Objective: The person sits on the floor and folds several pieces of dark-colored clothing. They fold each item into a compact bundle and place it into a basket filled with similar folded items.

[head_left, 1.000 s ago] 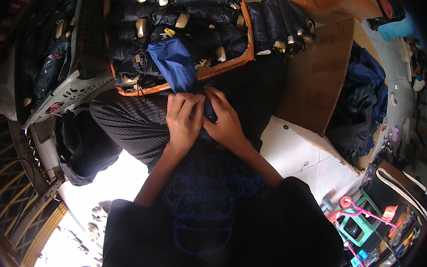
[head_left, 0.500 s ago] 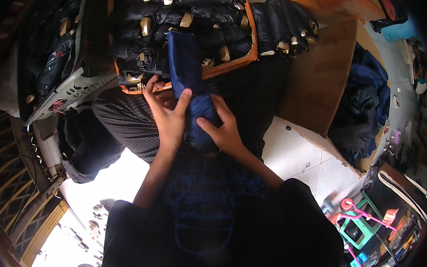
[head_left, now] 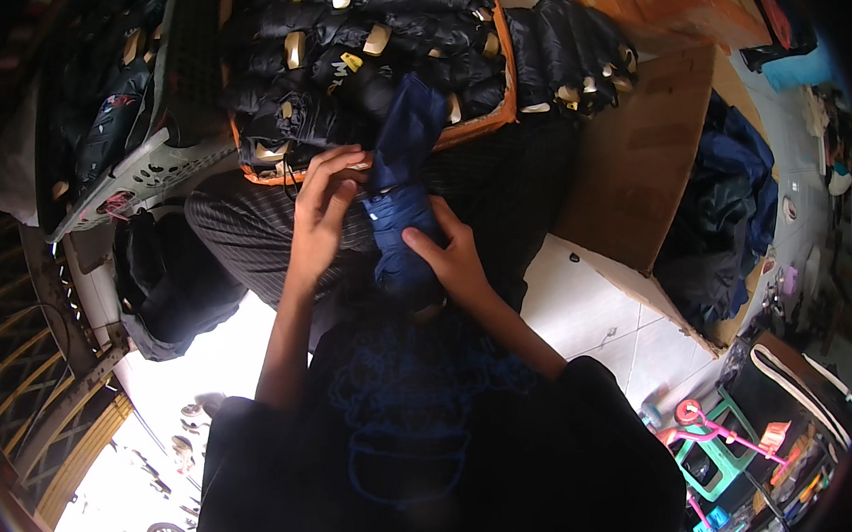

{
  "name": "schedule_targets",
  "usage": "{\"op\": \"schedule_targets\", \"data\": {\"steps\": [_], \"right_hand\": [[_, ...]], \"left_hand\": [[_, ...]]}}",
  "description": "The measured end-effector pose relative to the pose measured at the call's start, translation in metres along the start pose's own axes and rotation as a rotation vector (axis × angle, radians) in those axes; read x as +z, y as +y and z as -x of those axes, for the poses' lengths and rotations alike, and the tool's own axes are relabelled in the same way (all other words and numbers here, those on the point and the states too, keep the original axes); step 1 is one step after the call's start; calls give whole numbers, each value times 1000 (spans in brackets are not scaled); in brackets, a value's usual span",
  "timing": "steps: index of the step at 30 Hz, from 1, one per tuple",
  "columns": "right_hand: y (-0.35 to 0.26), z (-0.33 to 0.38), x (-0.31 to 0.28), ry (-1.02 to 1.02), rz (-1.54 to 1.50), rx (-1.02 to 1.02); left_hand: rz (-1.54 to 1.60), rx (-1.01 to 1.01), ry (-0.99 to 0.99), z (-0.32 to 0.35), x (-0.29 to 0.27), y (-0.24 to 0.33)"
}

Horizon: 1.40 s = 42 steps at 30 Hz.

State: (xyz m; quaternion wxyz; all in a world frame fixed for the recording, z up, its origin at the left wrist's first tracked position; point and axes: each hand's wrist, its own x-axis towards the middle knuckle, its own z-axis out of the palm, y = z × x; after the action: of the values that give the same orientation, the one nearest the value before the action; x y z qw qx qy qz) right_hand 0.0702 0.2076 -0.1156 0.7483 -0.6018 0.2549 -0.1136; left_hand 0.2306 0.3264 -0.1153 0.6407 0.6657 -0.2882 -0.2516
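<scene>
Head view: blue bundle (head_left: 401, 208) overlaps the orange-rimmed box (head_left: 480, 130) beside a grey crate (head_left: 144, 173).

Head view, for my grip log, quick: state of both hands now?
Left hand: half-curled at the blue bundle; grip unclear.
Right hand: holding that bundle.

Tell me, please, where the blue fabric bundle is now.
In the head view, the blue fabric bundle is just left of centre, in the right hand, its top overlapping the orange-rimmed container.

Right grip (head_left: 448, 256) partly hidden, cropped crate (head_left: 509, 99)
</scene>
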Motion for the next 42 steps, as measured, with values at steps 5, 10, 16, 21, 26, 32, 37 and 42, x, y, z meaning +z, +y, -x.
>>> {"op": "schedule_targets", "data": {"steps": [5, 10, 16, 21, 26, 32, 37, 42], "right_hand": [[-3, -6, -20, -36, -76, 58], [-2, -9, -29, -29, 22, -43], [-3, -6, -24, 168, -95, 150], [-8, -1, -18, 221, -126, 230], [-5, 13, -9, 132, 48, 215], [-7, 18, 0, 115, 154, 86], [0, 8, -32, 31, 234, 96], [-18, -14, -35, 127, 184, -130]], "left_hand": [[-308, 100, -117, -14, -2, 6], [-370, 217, 88, -17, 18, -9], [-390, 224, 220, -2, 52, -8], [-352, 261, 229, 8, 61, -10], [-86, -70, 203, 28, 55, -5], [133, -110, 214, 48, 63, -1], [406, -180, 219, 58, 67, -10], [401, -119, 186, 58, 69, -5]]}}
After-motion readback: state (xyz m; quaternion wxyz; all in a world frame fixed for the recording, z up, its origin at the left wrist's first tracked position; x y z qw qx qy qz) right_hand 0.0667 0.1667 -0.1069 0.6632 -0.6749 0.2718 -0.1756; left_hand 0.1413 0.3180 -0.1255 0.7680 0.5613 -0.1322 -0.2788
